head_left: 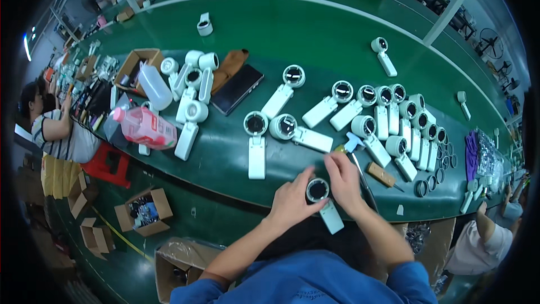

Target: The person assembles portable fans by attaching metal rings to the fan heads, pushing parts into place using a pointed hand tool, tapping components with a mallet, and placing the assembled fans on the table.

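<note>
At the near edge of the green table, my left hand is closed round the head of a pale green handheld fan. Its thumb crosses the neck, and the handle points down and right, toward me. My right hand is at the right side of the fan head, fingers bent and together; whatever lies between them is hidden. Beyond its fingertips sits a blue-and-white spray nozzle. An awl-like tool with a wooden handle lies to its right. Another fan lies farther left, handle toward me.
Several more fans lie right of centre, near black rings. On the left are a dark flat device, a pink bottle and an open box. Cartons stand on the floor. People sit at the far left and right.
</note>
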